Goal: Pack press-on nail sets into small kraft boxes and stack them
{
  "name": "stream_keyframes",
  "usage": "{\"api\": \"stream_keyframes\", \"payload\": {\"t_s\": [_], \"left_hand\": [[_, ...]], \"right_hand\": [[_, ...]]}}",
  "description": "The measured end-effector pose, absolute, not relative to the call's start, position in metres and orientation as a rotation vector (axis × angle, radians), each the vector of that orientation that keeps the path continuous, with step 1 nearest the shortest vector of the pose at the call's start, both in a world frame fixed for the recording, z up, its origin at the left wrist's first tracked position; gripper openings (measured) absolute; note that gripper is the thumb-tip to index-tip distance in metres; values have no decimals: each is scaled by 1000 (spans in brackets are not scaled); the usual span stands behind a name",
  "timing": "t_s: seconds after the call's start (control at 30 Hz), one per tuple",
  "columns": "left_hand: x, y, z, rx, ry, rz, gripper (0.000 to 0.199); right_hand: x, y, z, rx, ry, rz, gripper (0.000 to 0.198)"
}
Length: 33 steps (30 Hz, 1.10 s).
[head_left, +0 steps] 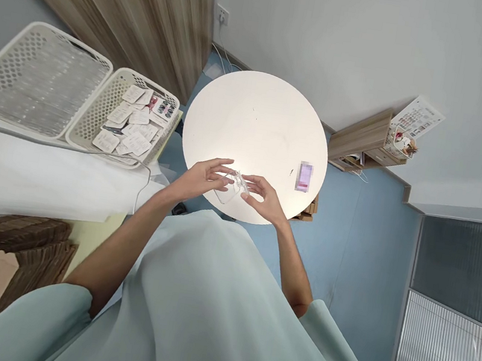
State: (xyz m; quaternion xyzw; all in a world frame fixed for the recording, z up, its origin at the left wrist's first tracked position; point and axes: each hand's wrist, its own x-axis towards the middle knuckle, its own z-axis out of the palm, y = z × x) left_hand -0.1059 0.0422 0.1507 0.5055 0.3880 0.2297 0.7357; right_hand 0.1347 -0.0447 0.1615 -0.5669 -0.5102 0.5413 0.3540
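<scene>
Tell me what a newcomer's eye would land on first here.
Probably the round white table, bright near the middle of the view. Next, at its near edge, a small clear piece held between the left hand and right hand. Then, at left, two white baskets side by side, one holding white cards.

Site appears to be a small packing workroom, judging by stacked folded cardboard [34, 254], baskets [109, 92] of clear plastic pieces [48, 83] and printed cards [136, 141], and a round white worktable [255, 116].
</scene>
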Motion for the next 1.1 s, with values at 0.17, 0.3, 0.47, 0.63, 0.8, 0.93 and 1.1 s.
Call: {"api": "stream_keyframes", "payload": {"t_s": [0.17, 0.3, 0.47, 0.63, 0.8, 0.93, 1.1], "left_hand": [[-108, 28, 140, 965, 861, 556, 76], [-111, 16, 131, 929, 880, 552, 81], [-116, 10, 125, 1006, 961, 612, 91], [-124, 9, 115, 1012, 1027, 632, 95], [-143, 0, 106, 917, 1072, 719, 92], [-169, -13, 103, 839, 1183, 785, 91], [-202, -35, 101, 760, 1295, 868, 90]], "right_hand": [[140, -50, 142, -1627, -1064, 1305, 49], [141, -46, 133, -1650, -967, 1274, 40], [135, -29, 128, -1663, -943, 1348, 35], [120, -11, 119, -1689, -1010, 1436, 37], [105, 7, 101, -1742, -1166, 1467, 44], [101, 23, 70, -1977, -1471, 1257, 31], [88, 37, 19, -2170, -1889, 1188, 30]]}}
